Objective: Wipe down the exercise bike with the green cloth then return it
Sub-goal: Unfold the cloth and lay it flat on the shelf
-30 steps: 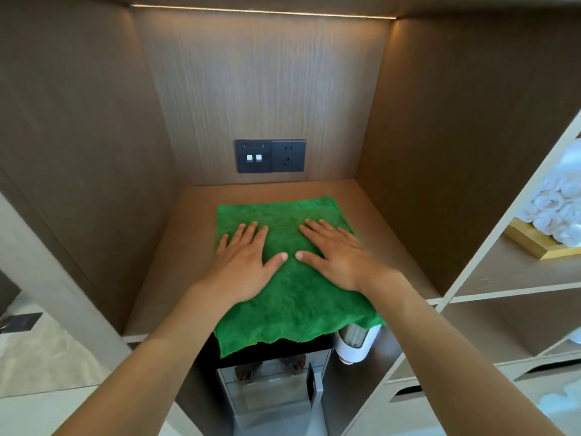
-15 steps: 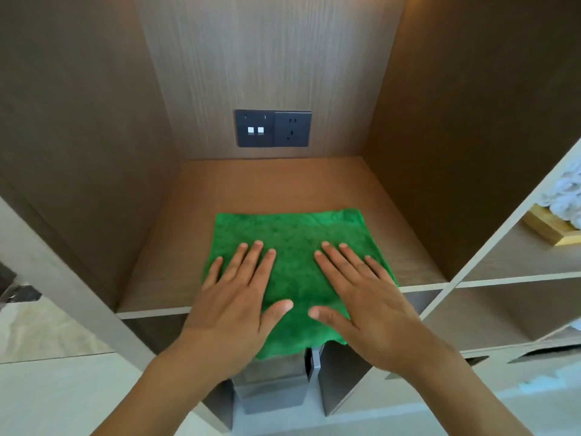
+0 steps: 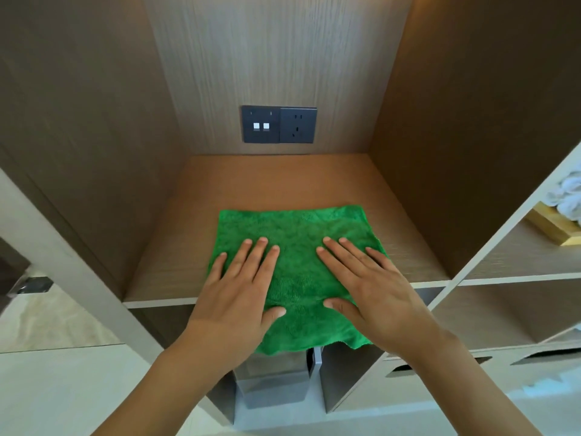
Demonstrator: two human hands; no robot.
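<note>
- Now your left hand point(image 3: 242, 297) and right hand point(image 3: 371, 291) press flat, fingers spread, grasping nothing.
- Beneath them, the green cloth point(image 3: 298, 247) lies on the shelf point(image 3: 176, 262), front edge overhanging.

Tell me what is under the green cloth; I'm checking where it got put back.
The green cloth lies on the wooden shelf, its near edge hanging over the front. Both hands press flat on it. Anything beneath stays hidden.
</note>
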